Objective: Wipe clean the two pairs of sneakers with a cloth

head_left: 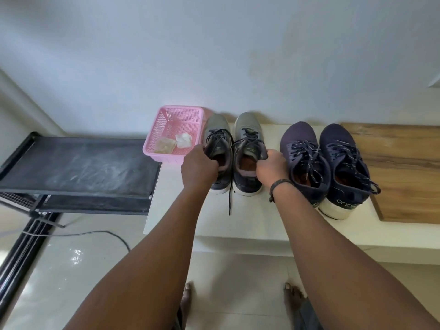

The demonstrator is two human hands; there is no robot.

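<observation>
Both hands, left and right, each grip 1 grey sneaker's collar.

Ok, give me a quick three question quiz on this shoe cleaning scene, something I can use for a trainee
1. True or false: the left hand grips a grey sneaker.
2. Where do the cloths lie? A) in the pink basket B) on the wooden board C) in the right hand
3. Which pair stands nearer the board: the grey pair or the navy sneakers?

Key:
1. True
2. A
3. The navy sneakers
</observation>
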